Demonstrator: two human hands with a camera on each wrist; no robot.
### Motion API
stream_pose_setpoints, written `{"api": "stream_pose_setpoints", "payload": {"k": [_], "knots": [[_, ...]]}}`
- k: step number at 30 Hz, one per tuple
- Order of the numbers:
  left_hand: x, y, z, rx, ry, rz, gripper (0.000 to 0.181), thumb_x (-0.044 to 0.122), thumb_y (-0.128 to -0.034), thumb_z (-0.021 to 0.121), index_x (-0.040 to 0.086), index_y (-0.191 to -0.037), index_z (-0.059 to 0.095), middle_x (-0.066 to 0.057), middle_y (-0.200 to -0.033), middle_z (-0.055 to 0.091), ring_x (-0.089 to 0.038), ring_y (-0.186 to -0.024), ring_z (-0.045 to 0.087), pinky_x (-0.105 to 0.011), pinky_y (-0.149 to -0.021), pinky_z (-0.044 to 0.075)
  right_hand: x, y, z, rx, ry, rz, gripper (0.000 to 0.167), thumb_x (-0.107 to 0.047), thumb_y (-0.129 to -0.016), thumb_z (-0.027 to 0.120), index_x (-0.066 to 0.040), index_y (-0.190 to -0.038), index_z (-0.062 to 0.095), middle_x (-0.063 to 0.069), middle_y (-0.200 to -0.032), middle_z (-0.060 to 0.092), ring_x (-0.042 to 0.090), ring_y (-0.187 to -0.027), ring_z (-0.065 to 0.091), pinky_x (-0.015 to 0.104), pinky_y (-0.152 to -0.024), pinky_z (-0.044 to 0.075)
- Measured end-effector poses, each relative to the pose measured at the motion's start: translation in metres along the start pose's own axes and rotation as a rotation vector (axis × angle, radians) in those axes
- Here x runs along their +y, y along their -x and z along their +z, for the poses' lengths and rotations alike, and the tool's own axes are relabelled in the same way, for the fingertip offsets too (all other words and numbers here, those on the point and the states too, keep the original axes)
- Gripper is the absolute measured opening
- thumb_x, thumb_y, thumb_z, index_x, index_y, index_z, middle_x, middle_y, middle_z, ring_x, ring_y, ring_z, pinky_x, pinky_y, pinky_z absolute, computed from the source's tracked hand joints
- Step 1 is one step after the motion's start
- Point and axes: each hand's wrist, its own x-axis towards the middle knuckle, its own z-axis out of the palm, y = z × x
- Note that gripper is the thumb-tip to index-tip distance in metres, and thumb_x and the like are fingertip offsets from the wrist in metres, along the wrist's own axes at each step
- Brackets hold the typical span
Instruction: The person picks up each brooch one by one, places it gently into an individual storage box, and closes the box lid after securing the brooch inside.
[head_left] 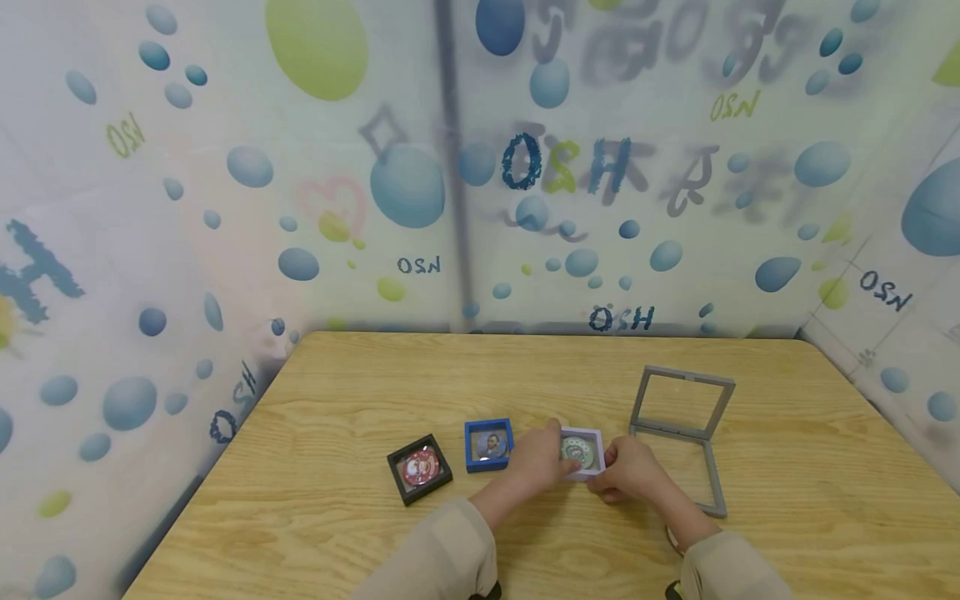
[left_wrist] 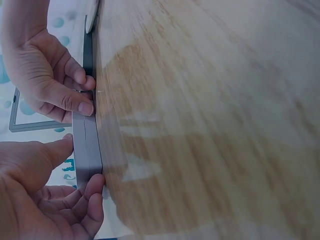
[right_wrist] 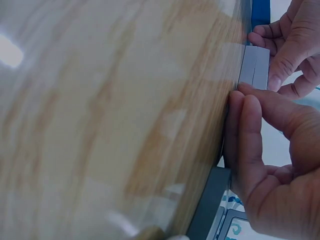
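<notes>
- Head view showed the lilac frame (head_left: 585, 431) between both hands, over the near half of the table (head_left: 360, 392), a green disc (head_left: 576, 450) inside it.
- The left hand (head_left: 535, 457) gripped the frame's left side, thumb at the near edge and a finger at the far one, seemingly to steady it.
- The right hand (head_left: 630, 468) pinched the near right corner, thumb against fingers, perhaps to work the edges (a thin seam ran along the side in the left wrist view).
- The grey frame (head_left: 667, 432) stood open beyond the right hand, one panel raised, probably propped by its own hinge.
- The blue frame (head_left: 487, 466) sat just beside the left hand, the black frame (head_left: 430, 492) farther left and skewed, both presumably out of the way.
</notes>
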Motion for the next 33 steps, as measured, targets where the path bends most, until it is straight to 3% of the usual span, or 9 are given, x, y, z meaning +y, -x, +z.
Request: {"api": "stream_pose_setpoints", "payload": {"k": [8,19,26,29,33], "knots": [[0.001,0.000,0.001,0.009,-0.026,0.012,0.040,0.031,-0.0751,0.072,0.004,-0.094,0.050,-0.005,-0.066,0.054,-0.016,-0.056,0.051,-0.026,-0.046,0.038,0.002,0.000,-0.001,0.002,0.011,-0.007,0.032,0.010,-0.061,0.074,0.005,-0.075,0.046,0.014,-0.072,0.051,0.018,-0.051,0.059,0.028,-0.050,0.051],[-0.004,-0.006,0.001,0.003,0.035,0.031,0.042,0.031,-0.0705,0.076,0.004,-0.092,0.052,-0.002,-0.069,0.052,-0.014,-0.060,0.049,-0.026,-0.051,0.040,0.000,0.002,-0.001,-0.006,-0.007,-0.003,0.029,0.010,-0.062,0.073,0.005,-0.076,0.048,0.015,-0.073,0.053,0.017,-0.051,0.059,0.028,-0.050,0.051],[0.004,-0.006,-0.002,0.052,-0.009,0.028,0.047,0.028,-0.0638,0.080,0.001,-0.094,0.058,-0.007,-0.087,0.042,-0.017,-0.072,0.047,-0.027,-0.061,0.043,0.000,0.008,-0.008,-0.030,-0.008,-0.021,0.025,0.007,-0.066,0.071,0.008,-0.081,0.051,0.014,-0.071,0.055,0.018,-0.053,0.059,0.029,-0.052,0.052],[0.010,-0.005,0.000,0.070,-0.075,0.080,0.045,0.028,-0.0653,0.079,0.004,-0.098,0.060,-0.004,-0.087,0.041,-0.014,-0.075,0.044,-0.022,-0.060,0.041,0.001,0.015,-0.018,-0.035,0.016,-0.040,0.026,0.003,-0.070,0.070,0.009,-0.087,0.051,0.014,-0.072,0.054,0.018,-0.054,0.059,0.029,-0.053,0.052],[0.022,-0.001,0.003,0.067,-0.136,0.202,0.033,0.029,-0.0715,0.074,0.007,-0.093,0.063,0.000,-0.082,0.049,-0.009,-0.071,0.045,-0.017,-0.057,0.039,0.004,0.024,-0.038,-0.036,0.048,-0.089,0.023,-0.001,-0.076,0.066,0.009,-0.090,0.052,0.012,-0.069,0.056,0.017,-0.052,0.059,0.028,-0.052,0.051]]}}
